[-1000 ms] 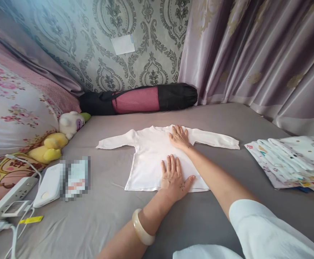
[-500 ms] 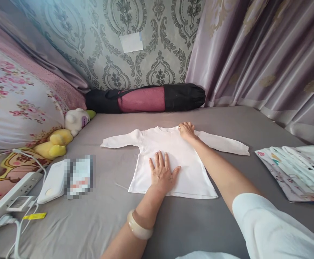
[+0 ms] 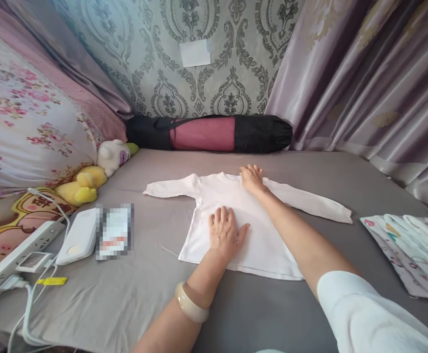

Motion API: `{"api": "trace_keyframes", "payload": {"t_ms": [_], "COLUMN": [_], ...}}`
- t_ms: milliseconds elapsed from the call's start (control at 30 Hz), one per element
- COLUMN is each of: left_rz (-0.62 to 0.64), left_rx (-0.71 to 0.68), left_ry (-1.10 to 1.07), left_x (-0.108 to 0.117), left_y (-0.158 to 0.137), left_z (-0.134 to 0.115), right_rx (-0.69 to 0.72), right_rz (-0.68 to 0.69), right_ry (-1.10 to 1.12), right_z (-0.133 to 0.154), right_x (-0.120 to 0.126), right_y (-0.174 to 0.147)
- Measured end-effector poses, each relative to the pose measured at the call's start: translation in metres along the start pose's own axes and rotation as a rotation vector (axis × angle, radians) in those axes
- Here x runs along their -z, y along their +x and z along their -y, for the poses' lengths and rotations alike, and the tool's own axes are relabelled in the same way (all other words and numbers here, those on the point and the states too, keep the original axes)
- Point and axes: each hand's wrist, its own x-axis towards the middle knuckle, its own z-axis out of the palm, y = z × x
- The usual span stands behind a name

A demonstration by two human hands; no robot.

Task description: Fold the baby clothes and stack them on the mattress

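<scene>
A small white long-sleeved shirt [image 3: 214,196] lies spread flat on the grey bed sheet, its collar away from me and both sleeves stretched out sideways. My left hand [image 3: 224,233] rests palm down on the middle of the shirt, fingers and thumb spread. Up by the collar, my right hand [image 3: 251,179] lies on the shoulder to the right of the neckline, its fingers slightly bent and pointing away. My right forearm crosses the shirt's right side and hides part of that edge.
Folded patterned cloths [image 3: 413,255] lie at the right. On the left are a power strip [image 3: 18,260] with cables, a white power bank [image 3: 78,238], a blurred-out item [image 3: 114,233] and plush toys [image 3: 85,184]. A black and pink rolled bag [image 3: 202,133] lies along the wall.
The view has shifted slightly, so most things sit further right. My right hand's fingers, more curled before at the shoulder, now lie flatter. The left hand stays on the shirt.
</scene>
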Motion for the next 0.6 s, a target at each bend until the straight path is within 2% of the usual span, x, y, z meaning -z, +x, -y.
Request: {"api": "trace_keyframes", "payload": {"t_ms": [133,233,433,600], "left_rz": [-0.037,-0.010,0.011,0.010], "left_rx": [0.097,0.156,0.221,0.234], "left_ry": [-0.022,0.005,0.040,0.073], "left_x": [0.003,-0.001,-0.012,-0.017], "left_y": [0.015,0.019,0.017,0.016], "left_z": [0.019,0.030,0.029,0.026], "right_rx": [0.148,0.193,0.129,0.062], "right_rz": [0.016,0.063,0.086,0.008], "right_ry": [0.033,0.034,0.018,0.060], "right_z": [0.042,0.064,0.081,0.085], "right_x": [-0.004,-0.009,-0.017,-0.022], "right_y": [0.005,0.013,0.023,0.018]}}
